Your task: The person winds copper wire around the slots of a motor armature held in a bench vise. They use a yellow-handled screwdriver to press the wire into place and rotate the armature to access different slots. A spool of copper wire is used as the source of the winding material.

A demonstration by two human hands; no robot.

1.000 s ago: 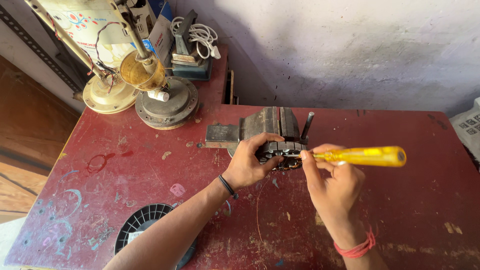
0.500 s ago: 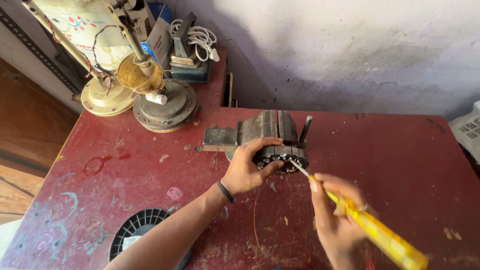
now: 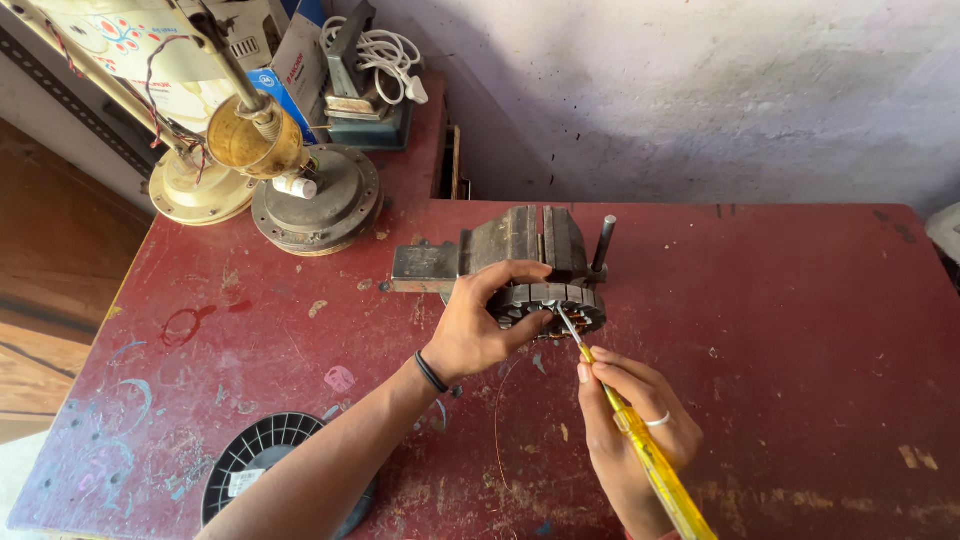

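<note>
A round metal motor stator (image 3: 560, 304) with dark slotted laminations rests on the red table (image 3: 800, 330), just in front of a grey bench vise (image 3: 510, 245). My left hand (image 3: 480, 325) grips the stator's left side, fingers curled over its top. My right hand (image 3: 630, 425) holds a yellow-handled screwdriver (image 3: 645, 455) like a pen. The metal tip of the screwdriver touches the stator's inner edge. A thin copper wire (image 3: 500, 420) loops on the table below the stator.
A black plastic fan guard (image 3: 255, 465) lies at the table's near left. Two round fan bases (image 3: 315, 200) with a brass part stand at the back left. Boxes and a white cable (image 3: 375, 45) sit behind them. A grey wall runs along the back.
My right hand swung the screwdriver from pointing sideways to the right to handle-down toward me, and its tip now sits in the stator. The left hand stayed on the stator.
</note>
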